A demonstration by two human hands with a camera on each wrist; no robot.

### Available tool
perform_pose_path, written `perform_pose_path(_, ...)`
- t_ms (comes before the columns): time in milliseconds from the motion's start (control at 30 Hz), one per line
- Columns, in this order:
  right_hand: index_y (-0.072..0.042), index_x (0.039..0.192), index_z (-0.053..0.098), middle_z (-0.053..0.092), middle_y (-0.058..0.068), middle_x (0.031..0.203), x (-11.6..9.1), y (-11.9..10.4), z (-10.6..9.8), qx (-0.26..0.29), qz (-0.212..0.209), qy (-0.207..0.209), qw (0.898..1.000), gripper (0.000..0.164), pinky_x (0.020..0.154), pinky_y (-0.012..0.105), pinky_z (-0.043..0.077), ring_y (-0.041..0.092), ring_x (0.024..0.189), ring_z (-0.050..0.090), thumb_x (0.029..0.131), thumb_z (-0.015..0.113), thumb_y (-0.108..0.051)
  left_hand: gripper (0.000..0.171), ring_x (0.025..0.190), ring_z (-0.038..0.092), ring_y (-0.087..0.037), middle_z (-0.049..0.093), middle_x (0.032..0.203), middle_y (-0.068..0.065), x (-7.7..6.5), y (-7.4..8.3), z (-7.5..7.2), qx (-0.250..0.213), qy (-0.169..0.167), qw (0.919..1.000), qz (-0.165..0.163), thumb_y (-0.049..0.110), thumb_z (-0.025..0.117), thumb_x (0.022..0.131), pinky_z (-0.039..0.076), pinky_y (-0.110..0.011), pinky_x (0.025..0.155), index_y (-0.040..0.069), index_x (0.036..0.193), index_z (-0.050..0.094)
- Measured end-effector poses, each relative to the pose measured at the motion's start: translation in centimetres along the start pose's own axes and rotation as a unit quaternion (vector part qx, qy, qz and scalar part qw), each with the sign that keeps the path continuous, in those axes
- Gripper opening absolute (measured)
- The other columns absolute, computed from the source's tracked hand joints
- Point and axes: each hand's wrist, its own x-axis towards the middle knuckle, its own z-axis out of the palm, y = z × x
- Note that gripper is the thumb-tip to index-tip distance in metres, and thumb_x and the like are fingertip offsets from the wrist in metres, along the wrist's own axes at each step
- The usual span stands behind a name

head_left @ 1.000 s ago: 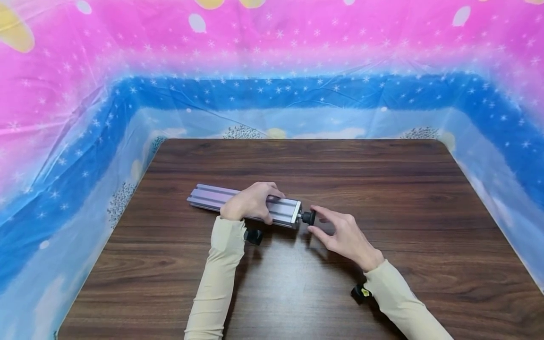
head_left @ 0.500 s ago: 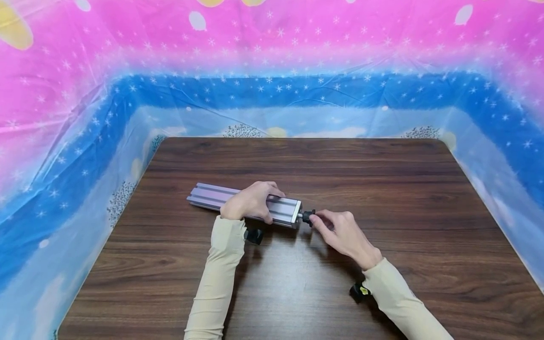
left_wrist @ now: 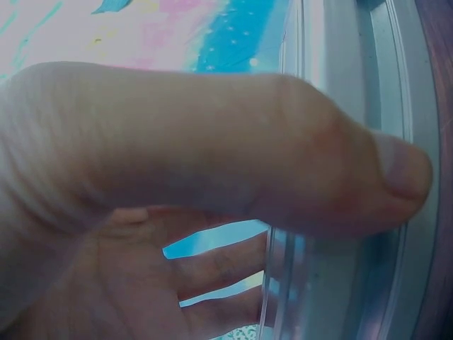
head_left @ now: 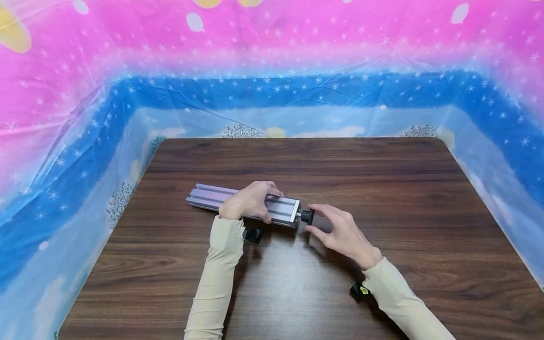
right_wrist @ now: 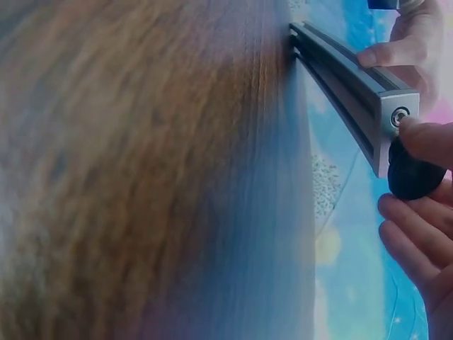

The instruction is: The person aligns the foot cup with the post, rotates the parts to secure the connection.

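Observation:
A silver aluminium profile (head_left: 208, 194) lies slanted on the table, its grooves running lengthwise. My left hand (head_left: 248, 200) grips it across the top; in the left wrist view the thumb (left_wrist: 297, 149) lies over the near face, fingers at the other side. From its right end a black round knob-like foot (head_left: 308, 216) sticks out on a short metal stem. Around this foot my right hand (head_left: 344, 236) holds thumb and index finger spread apart, curled over nothing. In the right wrist view the end plate (right_wrist: 388, 134) shows a metal-ringed hole beside the black foot (right_wrist: 414, 173).
The brown wood-grain table (head_left: 297, 160) extends around both hands. A pink and blue patterned cloth (head_left: 272, 89) hangs along its back and sides. Small black wrist cameras, left (head_left: 253, 236) and right (head_left: 359, 293), hang close over the tabletop.
My right thumb and index finger closed on the black foot half a second ago and are spread apart again now. My left hand and the profile hold still.

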Motion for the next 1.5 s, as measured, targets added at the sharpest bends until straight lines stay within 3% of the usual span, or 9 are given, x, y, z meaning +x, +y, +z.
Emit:
perform_pose_path(267, -0.002, 0.113, 0.072, 0.077, 0.004, 0.093, 0.08, -0.39, -0.06, 0.021, 0.073, -0.031, 0.997, 0.027, 0.069, 0.030, 0.059, 0.010, 0.078, 0.073, 0.094, 0.072, -0.021, 0.070, 0.103, 0.061, -0.022, 0.064, 0.122, -0.005, -0.04, 0.04, -0.02, -0.007, -0.001, 1.0000, 0.004, 0.002, 0.086, 0.065, 0.050, -0.035, 0.094, 0.010, 0.132, 0.069)
perform_pose_path(500, -0.011, 0.098, 0.075, 0.059, -0.011, 0.065, 0.43, -0.62, -0.26, -0.006, 0.135, -0.058, 0.989, 0.029, 0.054, 0.022, 0.045, 0.002, 0.056, 0.051, 0.104, 0.058, -0.033, 0.070, 0.104, 0.061, -0.021, 0.064, 0.123, -0.006, 0.01, 0.11, -0.06, -0.007, 0.000, 1.0000, 0.005, 0.001, 0.086, 0.065, 0.050, -0.034, 0.095, 0.009, 0.133, 0.068)
perform_pose_path(600, -0.007, 0.112, 0.073, 0.071, -0.002, 0.083, 0.23, -0.46, -0.40, -0.005, 0.125, -0.052, 0.991, 0.030, 0.065, 0.030, 0.055, 0.007, 0.068, 0.064, 0.102, 0.061, -0.033, 0.070, 0.105, 0.061, -0.021, 0.064, 0.124, -0.006, 0.08, 0.07, -0.10, -0.008, 0.000, 1.0000, 0.004, 0.001, 0.086, 0.065, 0.050, -0.034, 0.095, 0.008, 0.133, 0.068)
perform_pose_path(733, -0.004, 0.137, 0.059, 0.068, 0.011, 0.130, -0.09, -0.16, -0.48, 0.016, 0.061, -0.033, 0.998, 0.058, 0.094, 0.040, 0.055, 0.021, 0.113, 0.068, 0.088, 0.080, -0.026, 0.069, 0.107, 0.061, -0.022, 0.064, 0.125, -0.006, 0.16, 0.09, -0.24, -0.006, 0.001, 1.0000, 0.002, 0.002, 0.087, 0.066, 0.050, -0.035, 0.097, 0.008, 0.132, 0.068)
perform_pose_path(800, -0.004, 0.141, 0.055, 0.061, 0.013, 0.138, -0.10, -0.07, -0.41, 0.021, 0.022, -0.026, 0.999, 0.070, 0.102, 0.038, 0.051, 0.025, 0.124, 0.062, 0.081, 0.086, -0.021, 0.068, 0.108, 0.061, -0.021, 0.063, 0.125, -0.006, 0.18, 0.08, -0.27, -0.002, 0.001, 1.0000, 0.000, 0.002, 0.087, 0.067, 0.050, -0.035, 0.097, 0.008, 0.132, 0.068)
perform_pose_path(900, -0.003, 0.138, 0.057, 0.060, 0.013, 0.139, 0.01, -0.03, -0.16, 0.018, -0.019, -0.014, 1.000, 0.069, 0.108, 0.032, 0.046, 0.026, 0.127, 0.059, 0.077, 0.089, -0.013, 0.068, 0.108, 0.061, -0.021, 0.063, 0.126, -0.006, 0.16, 0.10, -0.26, -0.003, -0.001, 1.0000, -0.002, 0.002, 0.087, 0.067, 0.050, -0.036, 0.097, 0.008, 0.132, 0.068)
perform_pose_path(1133, 0.000, 0.125, 0.067, 0.071, 0.012, 0.121, 0.31, -0.08, 0.09, 0.003, -0.029, 0.008, 1.000, 0.050, 0.092, 0.039, 0.055, 0.026, 0.109, 0.069, 0.080, 0.085, -0.009, 0.069, 0.106, 0.061, -0.021, 0.063, 0.125, -0.005, 0.15, -0.09, -0.08, -0.005, -0.003, 1.0000, -0.003, 0.002, 0.087, 0.066, 0.050, -0.035, 0.097, 0.009, 0.132, 0.068)
perform_pose_path(1300, 0.001, 0.124, 0.067, 0.076, 0.012, 0.110, 0.40, -0.26, -0.01, 0.005, 0.015, -0.001, 1.000, 0.043, 0.079, 0.040, 0.059, 0.023, 0.092, 0.074, 0.087, 0.080, -0.015, 0.068, 0.105, 0.061, -0.021, 0.064, 0.123, -0.006, 0.10, -0.06, -0.07, -0.009, 0.000, 0.9999, 0.005, 0.002, 0.087, 0.066, 0.050, -0.035, 0.096, 0.008, 0.131, 0.068)
perform_pose_path(1500, -0.004, 0.113, 0.073, 0.077, 0.002, 0.089, 0.64, -0.65, -0.06, 0.016, 0.093, -0.032, 0.995, 0.025, 0.067, 0.029, 0.059, 0.008, 0.074, 0.072, 0.098, 0.068, -0.023, 0.069, 0.102, 0.061, -0.022, 0.064, 0.121, -0.006, 0.04, -0.07, -0.05, -0.016, 0.000, 0.9998, 0.009, 0.001, 0.087, 0.065, 0.050, -0.034, 0.093, 0.007, 0.132, 0.068)
